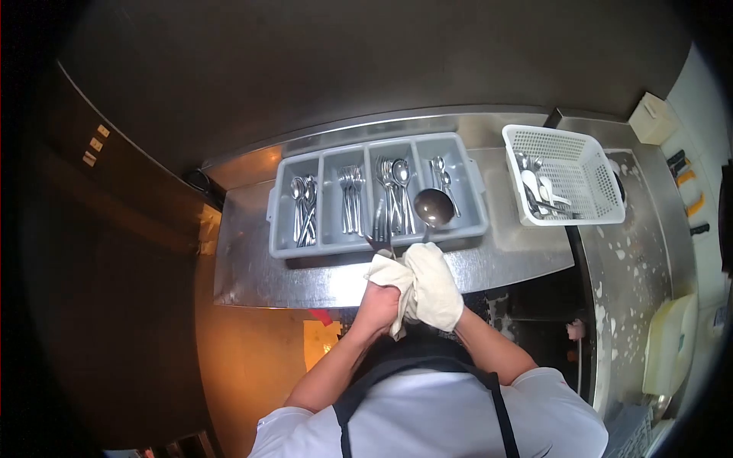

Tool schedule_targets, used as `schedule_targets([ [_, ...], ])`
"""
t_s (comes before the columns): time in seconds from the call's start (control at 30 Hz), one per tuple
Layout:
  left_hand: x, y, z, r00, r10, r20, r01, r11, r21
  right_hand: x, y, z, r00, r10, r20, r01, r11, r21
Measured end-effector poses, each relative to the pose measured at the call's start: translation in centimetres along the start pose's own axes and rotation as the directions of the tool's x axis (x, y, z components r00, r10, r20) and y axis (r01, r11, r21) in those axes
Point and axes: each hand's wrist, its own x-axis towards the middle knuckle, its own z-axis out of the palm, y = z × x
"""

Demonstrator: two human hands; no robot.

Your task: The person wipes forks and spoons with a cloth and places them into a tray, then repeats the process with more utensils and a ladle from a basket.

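Note:
A cream cloth [434,284] is bunched around both hands in front of the tray. My left hand [378,307] is closed at the cloth's left side, and a large fork [379,233] sticks up out of it, tines away from me. Cloth covers my right hand [460,314] almost wholly. From its top rises a ladle [434,207], its round bowl over the tray's front right part; the grip itself is hidden. Beyond lies a grey cutlery tray [276,229], whose compartments hold spoons [304,206], forks [351,198], a mixed group of cutlery [395,191] and small spoons [447,183].
A white perforated basket [599,175] with several spoons and utensils stands to the right. The steel counter [244,267] ends just before my body. Further right is a wet, foamy steel surface [630,259]. Knives [691,202] hang on the right wall.

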Motion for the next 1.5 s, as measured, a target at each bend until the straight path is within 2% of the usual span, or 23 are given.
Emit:
schedule_targets([
  [0.1, -0.2, -1.0, 0.8, 0.998, 0.029, 0.053, -0.039, 0.981, 0.19, -0.6, 2.9, -1.6, 0.961, 0.016, 0.277, 0.053, 0.969, -0.24],
  [0.17, -0.9, -1.3, 1.8, 0.994, -0.11, 0.026, 0.108, 0.992, 0.068, -4.9, 9.4, 4.8, 0.932, 0.354, 0.076, -0.35, 0.83, 0.434],
  [0.2, -0.9, -1.2, 2.3, 0.986, -0.166, 0.022, 0.166, 0.986, 0.001, -4.4, 8.6, 3.8, 0.936, 0.341, 0.084, -0.34, 0.822, 0.456],
  [0.23, -0.7, -1.5, 2.1, 0.998, 0.022, 0.062, -0.037, 0.964, 0.265, -3.9, 7.7, 2.6, 0.94, 0.328, 0.091, -0.33, 0.814, 0.478],
  [0.3, -0.6, -0.8, 1.4, 0.991, -0.014, 0.136, -0.037, 0.931, 0.364, -1.1, 3.0, -2.9, 0.983, -0.144, 0.109, 0.131, 0.984, 0.118],
  [0.33, -0.7, -0.4, 1.3, 0.984, -0.044, 0.173, -0.032, 0.909, 0.415, -1.0, 3.3, -3.0, 0.991, -0.085, 0.104, 0.076, 0.993, 0.094],
  [0.37, -1.3, -0.5, 2.2, 0.993, -0.069, 0.097, 0.055, 0.989, 0.138, -1.1, 4.1, -3.0, 0.994, -0.028, 0.105, 0.021, 0.998, 0.065],
  [0.4, -1.4, -1.1, 2.0, 0.992, -0.083, 0.095, 0.072, 0.992, 0.107, -1.6, 5.2, -2.6, 0.994, 0.032, 0.106, -0.036, 0.999, 0.035],
  [0.43, -1.3, -2.2, 1.2, 0.991, -0.096, 0.093, 0.089, 0.993, 0.075, -2.0, 7.1, -1.8, 0.937, 0.227, 0.266, -0.345, 0.721, 0.601],
  [0.47, -1.4, -3.2, 0.8, 0.99, -0.112, 0.087, 0.108, 0.993, 0.042, -2.4, 9.1, -1.1, 0.818, 0.407, 0.407, -0.479, 0.088, 0.873],
  [0.57, -1.7, -4.7, 0.6, 0.997, -0.067, -0.043, 0.069, 0.996, 0.059, -1.7, 9.3, -1.7, 0.657, 0.532, 0.534, -0.271, -0.495, 0.826],
  [0.7, -2.8, -2.8, 2.6, 0.997, -0.022, -0.079, 0.021, 1.0, -0.013, -3.0, 6.4, -3.3, 0.798, 0.415, 0.436, -0.501, 0.056, 0.864],
  [0.8, -2.1, -5.5, 0.9, 0.961, 0.275, -0.011, -0.222, 0.797, 0.562, -1.2, 2.7, -5.5, 0.839, 0.34, 0.425, -0.543, 0.49, 0.682],
  [0.83, -2.2, -4.8, 1.7, 0.981, 0.163, -0.101, -0.105, 0.897, 0.429, -0.2, 1.4, -7.1, 0.847, 0.264, 0.462, -0.518, 0.609, 0.601],
  [0.9, -2.2, -5.9, 1.3, 0.992, 0.054, -0.11, -0.032, 0.981, 0.193, -1.5, 0.2, -5.6, 0.796, 0.428, 0.428, -0.586, 0.365, 0.724],
  [0.97, -2.5, -6.1, 2.0, 0.991, -0.011, -0.134, 0.014, 1.0, 0.022, -2.8, 1.8, -3.6, 0.825, 0.503, 0.257, -0.542, 0.577, 0.611],
  [1.07, -4.1, -4.2, 4.4, 0.973, -0.05, -0.227, 0.026, 0.994, -0.109, -2.7, 4.2, -3.9, 0.812, 0.538, 0.226, -0.523, 0.497, 0.692],
  [1.13, -4.3, -4.3, 4.0, 0.987, 0.032, -0.16, -0.026, 0.999, 0.04, -2.3, 4.4, -3.7, 0.898, 0.412, 0.156, -0.438, 0.872, 0.219],
  [1.2, -4.0, -4.1, 3.8, 0.991, 0.069, -0.115, -0.053, 0.989, 0.136, -1.4, 1.6, -3.8, 0.954, 0.255, 0.154, -0.178, 0.903, -0.392],
  [1.23, -3.8, -4.5, 3.4, 0.989, 0.099, -0.109, -0.075, 0.975, 0.208, -2.2, 4.5, -2.9, 0.97, 0.007, 0.242, 0.049, 0.973, -0.224],
  [1.33, -4.5, -4.1, 3.6, 0.977, 0.178, -0.118, -0.148, 0.963, 0.223, -1.1, 3.4, -4.6, 0.868, 0.492, 0.072, -0.493, 0.832, 0.254],
  [1.4, -4.7, -3.0, 3.5, 0.967, 0.216, -0.131, -0.186, 0.96, 0.21, -0.2, 5.4, -3.3, 0.861, 0.447, -0.244, -0.307, 0.838, 0.452],
  [1.5, -5.1, -2.6, 2.2, 0.945, 0.271, -0.183, -0.228, 0.947, 0.226, 0.2, 6.9, -3.8, 0.867, 0.471, 0.161, -0.482, 0.71, 0.513],
])
